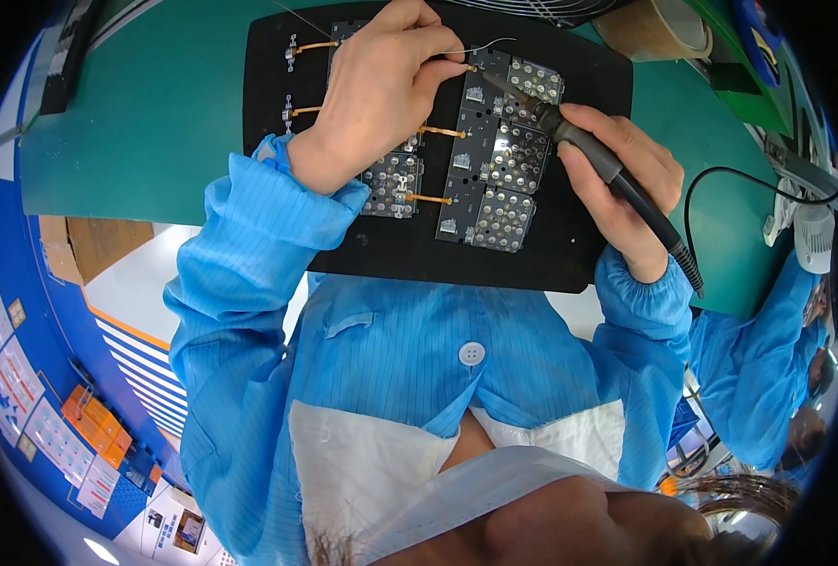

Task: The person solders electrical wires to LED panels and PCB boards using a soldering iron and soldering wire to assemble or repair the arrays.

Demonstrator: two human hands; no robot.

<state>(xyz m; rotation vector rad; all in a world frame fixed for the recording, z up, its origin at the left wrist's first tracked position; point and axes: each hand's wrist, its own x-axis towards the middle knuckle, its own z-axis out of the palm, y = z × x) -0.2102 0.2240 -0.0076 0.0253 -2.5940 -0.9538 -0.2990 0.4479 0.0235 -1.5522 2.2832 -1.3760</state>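
Observation:
My left hand (381,90) is closed in a pinch over the top of the circuit boards. A thin silvery solder wire (490,44) sticks out of its fingers. The fingertips lie against a board's edge beside a small orange tab (471,68). My right hand (631,174) grips a black soldering iron (617,170), its tip angled up and left close to those fingertips. Grey circuit boards (455,189) with rows of round metal contacts lie on a black mat (381,255). Orange flex strips (428,199) link boards side by side. My left hand hides part of the left boards.
The black mat rests on a green table (155,141). At the top right are a tan tape roll (660,33) and a green bin (749,80). A black cable (712,174) loops on the right. Another person in a blue sleeve (749,368) is at the right.

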